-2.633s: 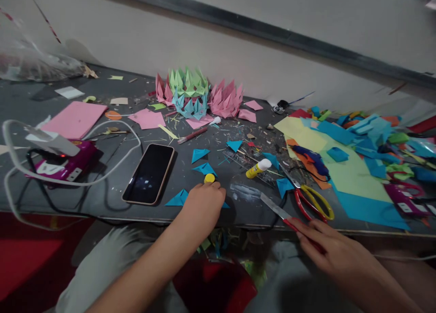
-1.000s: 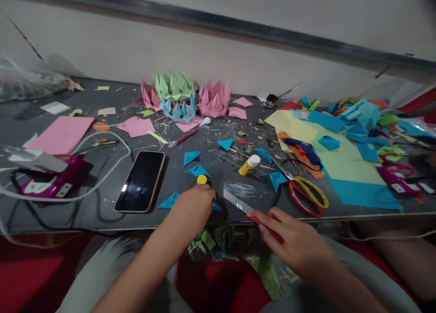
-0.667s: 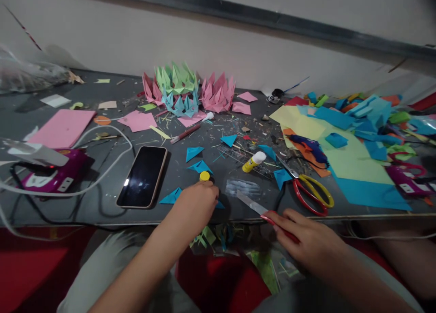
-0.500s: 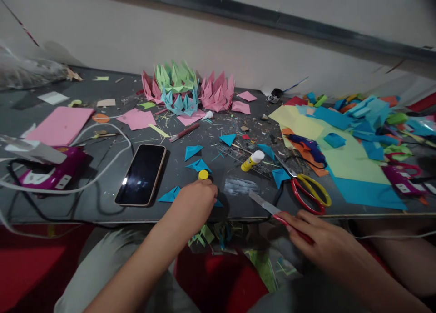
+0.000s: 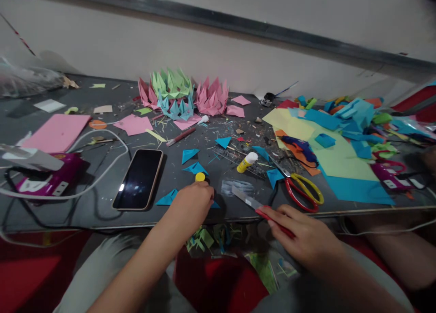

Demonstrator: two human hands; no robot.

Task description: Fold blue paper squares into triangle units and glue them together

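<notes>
My right hand (image 5: 296, 231) grips a knife (image 5: 250, 199) by its red handle, its blade pointing left over a whitish smear on the dark tabletop. My left hand (image 5: 192, 204) is closed and pressed down near the table's front edge. A blue folded paper piece (image 5: 215, 205) sticks out from under its fingers, which hide the rest. Just beyond the knuckles is a yellow cap (image 5: 200, 177). More blue folded pieces lie around, among them one (image 5: 168, 198) left of the hand and one (image 5: 190, 156) farther back. An uncapped glue stick (image 5: 247, 162) stands tilted between the hands.
Scissors (image 5: 304, 190) with red and yellow handles lie at the right, beside large paper sheets (image 5: 354, 165). A phone (image 5: 138, 179) and a purple power strip (image 5: 56, 172) with cables occupy the left. Pink, green and blue origami (image 5: 175, 92) stands along the wall.
My right hand has brought the knife left, so its tip is now over the whitish smear. My left hand stays at the same blue piece. The view has shifted slightly.
</notes>
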